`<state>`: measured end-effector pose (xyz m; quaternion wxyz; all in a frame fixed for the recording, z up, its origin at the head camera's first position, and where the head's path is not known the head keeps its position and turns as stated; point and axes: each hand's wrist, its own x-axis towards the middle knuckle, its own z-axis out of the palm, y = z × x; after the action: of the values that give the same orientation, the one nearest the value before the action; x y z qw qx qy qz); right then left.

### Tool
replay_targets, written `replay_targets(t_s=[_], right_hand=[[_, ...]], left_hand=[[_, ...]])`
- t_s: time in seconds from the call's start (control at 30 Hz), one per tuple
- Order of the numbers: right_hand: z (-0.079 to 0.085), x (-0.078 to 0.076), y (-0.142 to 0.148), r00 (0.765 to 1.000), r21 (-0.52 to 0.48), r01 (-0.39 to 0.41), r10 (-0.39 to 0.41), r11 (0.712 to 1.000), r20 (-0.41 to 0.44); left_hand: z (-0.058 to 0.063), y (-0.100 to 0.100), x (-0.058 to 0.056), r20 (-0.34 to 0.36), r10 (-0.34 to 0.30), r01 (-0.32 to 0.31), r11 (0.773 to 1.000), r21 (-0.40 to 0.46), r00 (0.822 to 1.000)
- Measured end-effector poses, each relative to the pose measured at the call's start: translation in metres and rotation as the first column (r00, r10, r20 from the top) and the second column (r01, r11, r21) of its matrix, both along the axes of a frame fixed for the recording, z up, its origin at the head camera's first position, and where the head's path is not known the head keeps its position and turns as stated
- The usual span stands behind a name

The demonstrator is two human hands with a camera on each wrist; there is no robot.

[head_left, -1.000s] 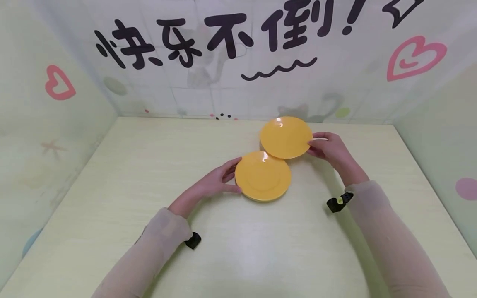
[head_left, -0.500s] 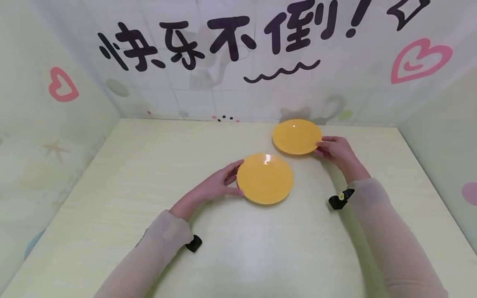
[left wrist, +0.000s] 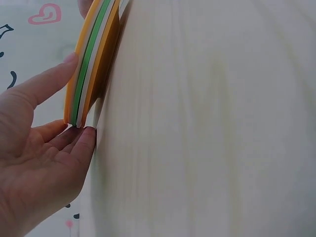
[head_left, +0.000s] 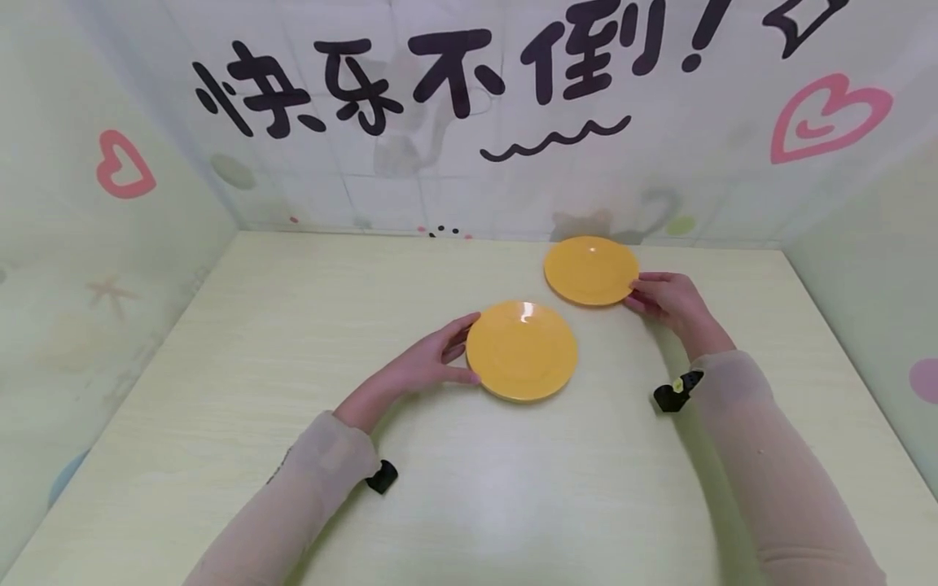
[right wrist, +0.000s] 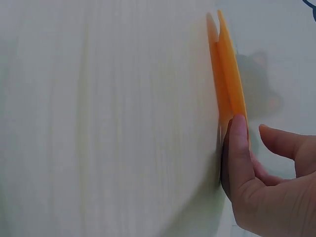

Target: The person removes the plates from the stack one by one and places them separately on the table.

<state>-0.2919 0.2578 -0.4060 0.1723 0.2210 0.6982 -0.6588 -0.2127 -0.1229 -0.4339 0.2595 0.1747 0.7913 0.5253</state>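
In the head view my left hand (head_left: 432,358) holds the left rim of a stack of plates, whose top is a yellow plate (head_left: 522,350). The left wrist view shows layers in the stack (left wrist: 89,64): orange-yellow, green, white and orange-yellow. There the thumb lies on the upper rim, and the other fingers reach round the lower edge. Farther back and right, my right hand (head_left: 670,301) grips the right rim of a single yellow plate (head_left: 590,270). The right wrist view shows that plate (right wrist: 232,74) low at the tabletop, with fingers against its edge.
Both plates are over a pale wood-grain table (head_left: 469,488). A printed back wall (head_left: 293,187) with black writing rises just behind the single plate. Side walls stand left and right. A small black camera sits at each wrist.
My right hand has drawn the single plate rightward, off its overlap with the stack, and it now looks flatter and lower. My left hand stays at the stack.
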Motion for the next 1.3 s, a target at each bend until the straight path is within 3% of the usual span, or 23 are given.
replay_targets(t_s=[0.17, 0.4, 0.63, 0.93, 1.3], right_hand=[[0.003, 0.003, 0.003, 0.999, -0.046, -0.027, 0.025, 0.999, -0.029], [0.009, 0.008, 0.003, 0.992, 0.116, -0.085, 0.095, 0.990, -0.082], [0.010, 0.019, 0.001, 0.980, 0.173, -0.131, 0.154, 0.976, -0.127], [0.014, 0.034, -0.011, 0.953, 0.102, -0.173, 0.193, 0.980, -0.233], [0.015, 0.048, -0.035, 0.936, 0.209, -0.245, 0.287, 0.947, -0.202]], left_hand=[[0.000, -0.002, 0.000, -0.018, -0.003, 0.003, 1.000, 0.006, 1.000], [0.000, -0.003, -0.001, -0.023, -0.007, 0.007, 1.000, 0.016, 1.000], [-0.001, -0.003, -0.004, -0.007, -0.006, 0.006, 1.000, 0.013, 1.000], [0.000, -0.002, -0.004, -0.012, -0.010, 0.011, 1.000, 0.004, 1.000], [0.000, 0.001, -0.002, -0.020, -0.016, 0.017, 1.000, 0.006, 1.000]])
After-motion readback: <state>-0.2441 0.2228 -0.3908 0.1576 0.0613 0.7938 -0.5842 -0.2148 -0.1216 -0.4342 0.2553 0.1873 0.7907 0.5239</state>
